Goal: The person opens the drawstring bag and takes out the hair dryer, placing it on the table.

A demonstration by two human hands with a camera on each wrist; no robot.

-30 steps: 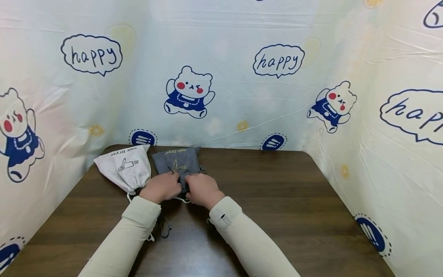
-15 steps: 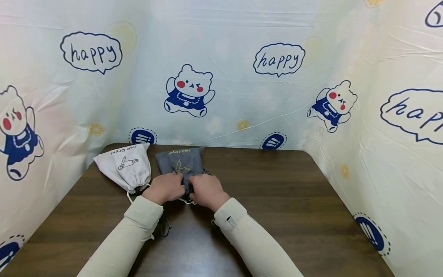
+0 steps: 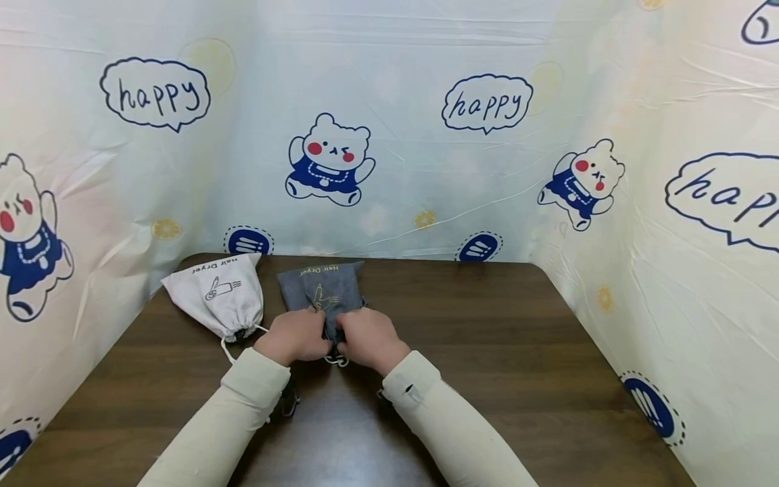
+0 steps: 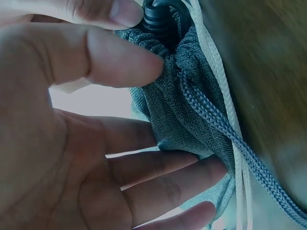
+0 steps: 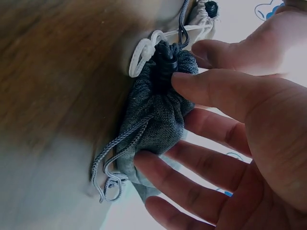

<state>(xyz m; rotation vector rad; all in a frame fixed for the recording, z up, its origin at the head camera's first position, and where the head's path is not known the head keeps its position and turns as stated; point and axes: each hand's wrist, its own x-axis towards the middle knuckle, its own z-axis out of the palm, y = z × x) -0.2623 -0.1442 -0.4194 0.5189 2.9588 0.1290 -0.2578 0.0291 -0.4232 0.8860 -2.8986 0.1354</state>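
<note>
A dark grey drawstring pouch (image 3: 316, 281) with yellow "Hair Dryer" print lies at the table's far side, its gathered neck toward me. My left hand (image 3: 295, 336) holds the neck from the left, thumb on top and fingers along the side in the left wrist view. From the right, my right hand (image 3: 372, 338) grips the same neck with thumb and fingers. A black ribbed piece (image 4: 160, 21) shows in the pouch's mouth. Grey drawstrings (image 5: 127, 136) hang from its sides. A looped white cord (image 5: 138, 57) lies by the mouth.
To the left lies a white drawstring pouch (image 3: 222, 291) with the same lettering, close to my left hand. The brown wooden table (image 3: 487, 379) ends against a printed curtain (image 3: 414, 169) that encloses it at the back and sides.
Both hands and the grey pouch have shifted a little to the right, widening the gap to the white pouch. The white pouch stays where it was.
</note>
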